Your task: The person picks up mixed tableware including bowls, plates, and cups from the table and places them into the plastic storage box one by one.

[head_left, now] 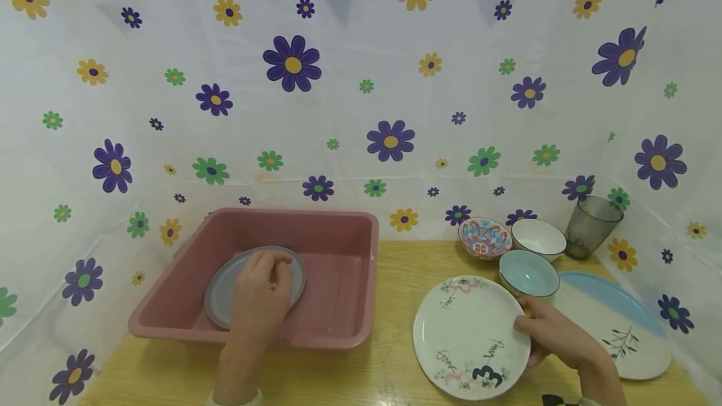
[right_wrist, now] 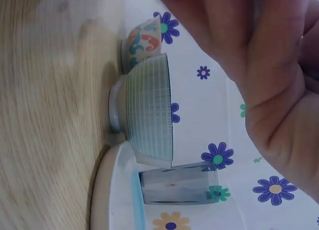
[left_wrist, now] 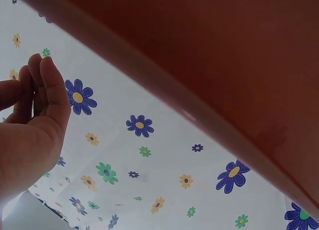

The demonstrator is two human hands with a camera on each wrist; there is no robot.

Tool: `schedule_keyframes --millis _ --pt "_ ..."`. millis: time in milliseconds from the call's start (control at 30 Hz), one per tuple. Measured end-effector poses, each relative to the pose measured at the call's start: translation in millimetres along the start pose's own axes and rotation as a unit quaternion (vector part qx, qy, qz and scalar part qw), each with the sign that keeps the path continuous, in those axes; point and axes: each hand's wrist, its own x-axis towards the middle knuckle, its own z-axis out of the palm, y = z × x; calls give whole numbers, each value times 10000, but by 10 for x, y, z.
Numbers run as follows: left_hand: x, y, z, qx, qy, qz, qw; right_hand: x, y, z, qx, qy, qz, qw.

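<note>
Over a pink plastic basin (head_left: 329,237), my left hand (head_left: 261,287) hovers with its fingers loosely bent and nothing between them. Beneath it a grey round plate (head_left: 222,290) lies inside the basin, partly covered by the hand. In the left wrist view the same hand (left_wrist: 42,105) shows beside the basin's dark side. My right hand (head_left: 555,334) pinches the right rim of a white round plate (head_left: 470,331) painted with flowers and black marks. That plate is lifted above the wooden table, left of an oval plate (head_left: 598,324) with a blue end.
At the back right stand a red-and-blue patterned bowl (head_left: 485,238), a white bowl (head_left: 538,237), a light-blue bowl (head_left: 529,274) and a grey see-through cup (head_left: 593,227). A flowered white curtain (head_left: 350,105) closes off the back and sides of the wooden table (head_left: 395,306).
</note>
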Motion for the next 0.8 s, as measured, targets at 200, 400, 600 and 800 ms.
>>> schedule_keyframes --millis 200,400,600,800 --pt "-18 31 -11 15 -62 -70 10000 18 -69 12 369 60 60 9993" --pt "-23 53 -28 42 46 10 10000 66 -129 73 567 198 17 9982" --pt "-32 73 -49 79 70 168 9998 97 -151 148 666 222 -109 9975" --pt "-38 111 -80 27 53 213 9998 99 -149 201 673 293 -167 9972"
